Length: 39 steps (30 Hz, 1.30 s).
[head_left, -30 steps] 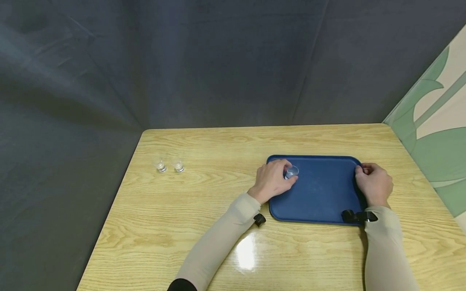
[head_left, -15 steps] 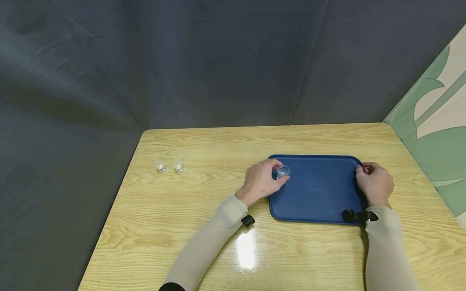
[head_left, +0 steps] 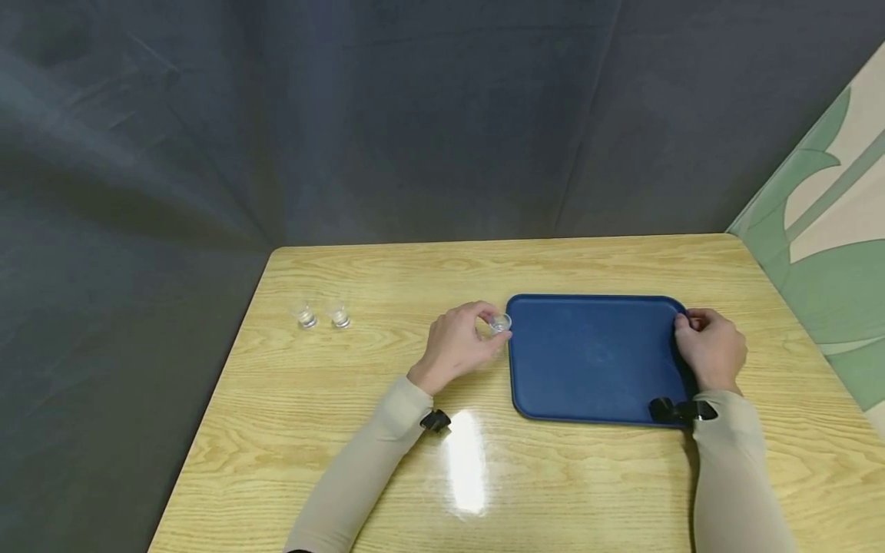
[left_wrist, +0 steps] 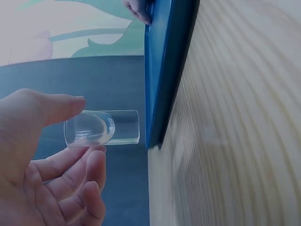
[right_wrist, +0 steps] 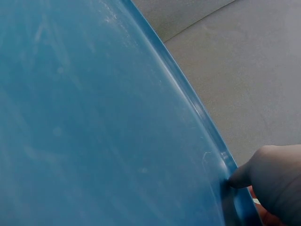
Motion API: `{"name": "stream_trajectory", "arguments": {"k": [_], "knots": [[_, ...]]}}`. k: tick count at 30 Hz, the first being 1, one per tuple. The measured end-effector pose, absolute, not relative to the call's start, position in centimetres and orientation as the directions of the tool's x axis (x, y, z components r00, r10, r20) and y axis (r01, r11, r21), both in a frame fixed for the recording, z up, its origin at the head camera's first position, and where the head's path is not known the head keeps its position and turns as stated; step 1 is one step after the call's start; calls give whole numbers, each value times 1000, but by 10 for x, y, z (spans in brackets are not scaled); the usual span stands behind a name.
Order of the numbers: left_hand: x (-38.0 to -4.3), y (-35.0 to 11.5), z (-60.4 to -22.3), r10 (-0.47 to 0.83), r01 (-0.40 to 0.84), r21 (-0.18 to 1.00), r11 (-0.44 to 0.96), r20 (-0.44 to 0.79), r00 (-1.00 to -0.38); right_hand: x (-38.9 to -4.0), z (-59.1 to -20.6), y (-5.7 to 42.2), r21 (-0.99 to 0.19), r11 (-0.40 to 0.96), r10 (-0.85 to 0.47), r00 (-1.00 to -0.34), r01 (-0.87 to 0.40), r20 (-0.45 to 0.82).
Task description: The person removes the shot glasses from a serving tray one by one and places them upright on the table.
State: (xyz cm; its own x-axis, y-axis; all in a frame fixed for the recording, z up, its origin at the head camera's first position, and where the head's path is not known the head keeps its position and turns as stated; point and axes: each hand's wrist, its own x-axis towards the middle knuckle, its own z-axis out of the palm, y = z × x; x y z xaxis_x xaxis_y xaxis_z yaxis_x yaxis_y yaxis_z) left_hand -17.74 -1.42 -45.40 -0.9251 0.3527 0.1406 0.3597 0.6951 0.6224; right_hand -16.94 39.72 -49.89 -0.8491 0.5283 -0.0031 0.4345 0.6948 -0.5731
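Note:
My left hand (head_left: pixel 459 340) pinches a small clear shot glass (head_left: pixel 499 323) between thumb and fingers, just off the left edge of a blue tray (head_left: pixel 594 361). In the left wrist view the thick-bottomed glass (left_wrist: pixel 101 128) is held near its rim, raised off the wooden table beside the tray's rim (left_wrist: pixel 157 94). At the tray's right end my right hand (head_left: pixel 712 347) grips the rim. The right wrist view has the thumb (right_wrist: pixel 242 176) over the tray's edge, with the other fingers mostly hidden beneath.
Two more clear shot glasses, one (head_left: pixel 305 314) beside the other (head_left: pixel 339 313), stand on the left part of the wooden table (head_left: pixel 387 284). A dark curtain (head_left: pixel 429 123) hangs behind the table, and a green-patterned surface (head_left: pixel 843 307) is at the right.
My left hand has carried the shot glass leftward from over the tray to beyond its left edge. My right hand has stayed on the tray's rim.

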Motion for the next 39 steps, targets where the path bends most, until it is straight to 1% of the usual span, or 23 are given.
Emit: {"name": "stream_trajectory", "arguments": {"k": [17, 24, 32, 39], "knots": [[-176, -63, -460, 260, 261, 619, 741, 95, -961, -168, -497, 397, -570, 699, 532, -847, 431, 11], [-178, -92, -461, 223, 241, 620, 747, 108, -969, -168, -498, 394, -565, 706, 530, -848, 427, 22], [-178, -125, -457, 149, 190, 635, 748, 119, -982, -167, -499, 394, -569, 704, 532, -847, 425, 25], [-178, -153, -457, 94, 155, 615, 773, 130, -987, -168, -501, 397, -569, 704, 526, -850, 424, 17]]}}
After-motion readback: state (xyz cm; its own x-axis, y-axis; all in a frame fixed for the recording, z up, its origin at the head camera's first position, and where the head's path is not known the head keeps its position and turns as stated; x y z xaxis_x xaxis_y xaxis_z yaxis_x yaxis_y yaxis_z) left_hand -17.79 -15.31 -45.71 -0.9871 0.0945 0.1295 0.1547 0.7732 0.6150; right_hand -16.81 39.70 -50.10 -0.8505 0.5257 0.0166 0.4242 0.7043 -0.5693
